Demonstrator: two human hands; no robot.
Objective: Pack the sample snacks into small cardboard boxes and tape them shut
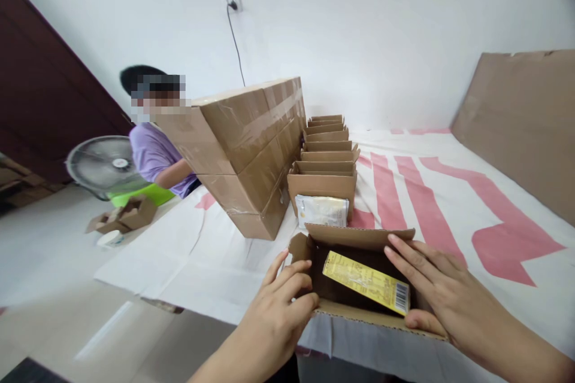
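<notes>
An open cardboard box [359, 230] stands at the near edge of the table in front of me. Inside it lies a slim yellow carton [366, 281] with a barcode at its right end, slightly aslant. My left hand [287, 293] has its fingers bent over the box's left end. At the other end, my right hand [433, 284] holds the box, fingers across the far flap and thumb by the near wall. Just behind the box, a white pouch [322, 210] leans against the first of a row of open cardboard boxes [321, 182].
Taped cartons [251, 161] are stacked left of the row. A person in a purple shirt [155, 152] is behind them, beside a fan [105, 161]. A large cardboard sheet [521, 125] stands at the right. White cloth with red print [426, 209] covers the table.
</notes>
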